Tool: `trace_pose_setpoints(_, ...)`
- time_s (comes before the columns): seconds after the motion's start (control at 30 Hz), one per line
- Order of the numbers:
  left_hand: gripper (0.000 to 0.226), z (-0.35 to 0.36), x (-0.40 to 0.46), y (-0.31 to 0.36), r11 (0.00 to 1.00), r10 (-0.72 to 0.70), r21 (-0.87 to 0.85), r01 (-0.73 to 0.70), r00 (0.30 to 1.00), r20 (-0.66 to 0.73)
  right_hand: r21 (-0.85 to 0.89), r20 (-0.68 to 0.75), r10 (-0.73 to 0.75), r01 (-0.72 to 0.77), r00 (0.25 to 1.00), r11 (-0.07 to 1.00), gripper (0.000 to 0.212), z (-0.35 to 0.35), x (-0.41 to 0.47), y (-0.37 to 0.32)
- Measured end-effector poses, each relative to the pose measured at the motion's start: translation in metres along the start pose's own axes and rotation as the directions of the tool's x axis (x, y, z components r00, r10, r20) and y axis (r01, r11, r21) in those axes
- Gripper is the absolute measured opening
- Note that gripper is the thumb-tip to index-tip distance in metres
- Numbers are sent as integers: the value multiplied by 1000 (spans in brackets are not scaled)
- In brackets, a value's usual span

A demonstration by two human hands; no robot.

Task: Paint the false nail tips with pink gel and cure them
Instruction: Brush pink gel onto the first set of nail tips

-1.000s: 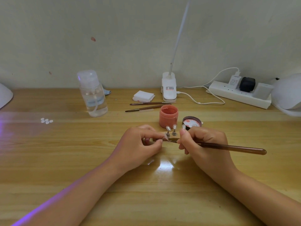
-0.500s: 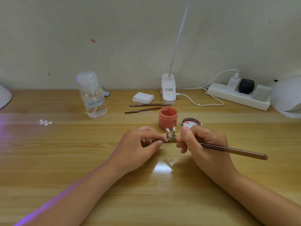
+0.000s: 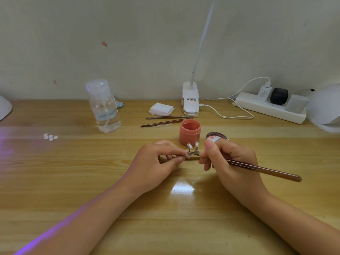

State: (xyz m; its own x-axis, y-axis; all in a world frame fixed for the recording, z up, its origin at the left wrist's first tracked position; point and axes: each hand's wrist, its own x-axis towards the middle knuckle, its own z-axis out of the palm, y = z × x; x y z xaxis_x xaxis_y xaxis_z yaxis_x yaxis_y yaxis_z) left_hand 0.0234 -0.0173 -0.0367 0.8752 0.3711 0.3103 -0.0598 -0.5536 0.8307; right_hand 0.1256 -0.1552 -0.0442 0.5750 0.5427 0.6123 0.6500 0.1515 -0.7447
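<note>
Your right hand (image 3: 233, 159) has tilted the brush (image 3: 257, 169) tail lower, still pinching it at the nail tip (image 3: 188, 154) your left hand (image 3: 156, 162) pinches beside the open pink gel jar (image 3: 190, 132), so painting continues.

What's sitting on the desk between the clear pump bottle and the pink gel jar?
In the head view, two spare brushes lie side by side between the pump bottle and the pink gel jar.

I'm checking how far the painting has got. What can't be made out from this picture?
- Head view: brush tip, hidden behind right hand fingers.
- Nail tips on the stand: too small to tell whether gel is on them.
- Stand base, covered by left hand and right hand.
- White dome at right: cut off by the frame edge.
</note>
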Motion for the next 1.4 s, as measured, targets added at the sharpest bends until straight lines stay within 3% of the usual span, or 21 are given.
trace_pose_setpoints(0.57, 26, 1, 1, -3, 998, -4, -58, 3, 1000, -9, -29, 32, 17, -16, 999, 999, 31, -2, -2, 0)
trace_pose_setpoints(0.77, 19, -1, 1, -5, 998, -27, -63, 25, 999, -24, -12, -48, 8, -9, 999, 1000, 33, -6, -2, -3)
trace_pose_setpoints(0.87, 19, -2, 1, -5, 997, -26, -68, 23, 998, -50, 18, -127, 76, -74, 989, 997, 21, -11, 5, -12)
trace_pose_setpoints(1.0, 25, -3, 0, -5, 996, -41, -87, 33, 995, -87, 116, -156, 196, -179, 968, 977, 22, -22, 28, -22)
trace_pose_setpoints(1.1, 23, -3, 1, -6, 995, -67, -80, 59, 992, -108, 50, -71, 154, -151, 985, 987, 22, -25, 50, -26)
trace_pose_setpoints(1.2, 21, -3, 1, -7, 994, -81, -82, 72, 990, -116, -15, 21, 206, -206, 978, 978, 21, -26, 78, -22)
trace_pose_setpoints(1.4, 18, -4, 0, -4, 991, -98, -105, 86, 989, -110, -348, 65, 273, -235, 960, 908, 46, -7, 111, 4)
